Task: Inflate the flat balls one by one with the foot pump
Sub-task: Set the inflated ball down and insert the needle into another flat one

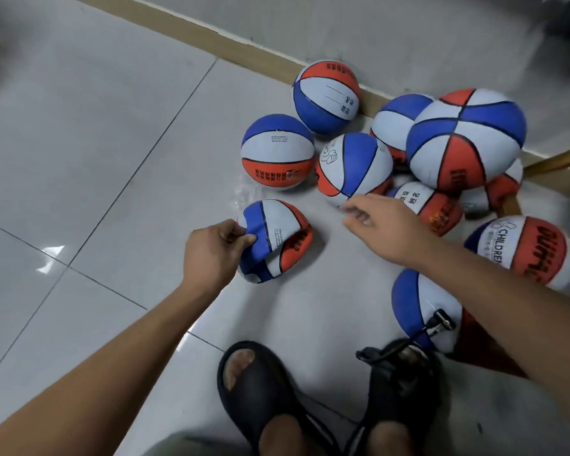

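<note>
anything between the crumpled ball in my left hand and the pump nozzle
Nothing visible: only bare tile floor lies between the crumpled red, white and blue ball the left hand grips and the black pump nozzle.

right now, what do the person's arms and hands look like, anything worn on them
No sleeves reach into view. The left hand and right hand are uncovered: no gloves, and no watch, ring or band shows at either wrist.
</note>
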Demonstrator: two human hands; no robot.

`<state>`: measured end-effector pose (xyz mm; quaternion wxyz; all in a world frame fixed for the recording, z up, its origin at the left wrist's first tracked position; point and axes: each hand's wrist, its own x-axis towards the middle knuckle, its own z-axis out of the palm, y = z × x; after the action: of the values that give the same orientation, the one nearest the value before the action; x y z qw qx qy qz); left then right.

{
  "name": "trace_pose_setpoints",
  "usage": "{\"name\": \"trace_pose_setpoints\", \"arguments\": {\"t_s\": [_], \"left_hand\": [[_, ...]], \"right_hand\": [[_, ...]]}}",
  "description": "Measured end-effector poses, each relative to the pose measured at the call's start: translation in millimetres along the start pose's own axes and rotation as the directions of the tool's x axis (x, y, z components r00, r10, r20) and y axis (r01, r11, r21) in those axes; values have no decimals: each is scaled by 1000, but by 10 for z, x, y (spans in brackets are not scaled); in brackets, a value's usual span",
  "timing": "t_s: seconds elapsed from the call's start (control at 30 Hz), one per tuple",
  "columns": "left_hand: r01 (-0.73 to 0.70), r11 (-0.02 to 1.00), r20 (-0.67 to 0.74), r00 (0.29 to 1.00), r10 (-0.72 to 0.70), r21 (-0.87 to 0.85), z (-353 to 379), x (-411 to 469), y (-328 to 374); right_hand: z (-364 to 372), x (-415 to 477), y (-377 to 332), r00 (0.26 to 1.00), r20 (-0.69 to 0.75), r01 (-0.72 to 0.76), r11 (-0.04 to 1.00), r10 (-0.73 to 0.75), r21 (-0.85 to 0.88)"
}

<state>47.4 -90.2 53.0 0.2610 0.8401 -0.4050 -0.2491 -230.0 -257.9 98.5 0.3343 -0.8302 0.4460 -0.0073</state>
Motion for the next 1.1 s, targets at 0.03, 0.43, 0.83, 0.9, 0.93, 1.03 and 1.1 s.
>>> {"name": "trace_pose_setpoints", "arguments": {"t_s": [0.03,0.43,0.83,0.9,0.93,1.03,1.1], "left_hand": [[-32,999,11,999,32,7,84,-40,58],[-351,936,88,934,347,33,895,-358,472],[-353,935,139,925,355,-35,1012,-611,426],[-337,940,127,932,340,-48,1008,-610,415],[-316,947,126,939,322,-60,1005,-602,411],[-270,958,117,953,280,-96,990,-562,394],[-272,959,96,955,280,-83,977,-535,382]], "right_hand": [[6,-125,56,999,21,-48,999,48,10],[-231,-1301,465,866,33,-500,860,499,102],[-109,-1621,504,779,258,-623,755,572,206],[-59,-1618,446,812,246,-583,751,529,311],[-11,-1605,415,835,220,-551,757,505,352],[199,-1531,322,889,132,-446,765,438,464],[370,-1453,275,905,100,-402,756,413,517]]}}
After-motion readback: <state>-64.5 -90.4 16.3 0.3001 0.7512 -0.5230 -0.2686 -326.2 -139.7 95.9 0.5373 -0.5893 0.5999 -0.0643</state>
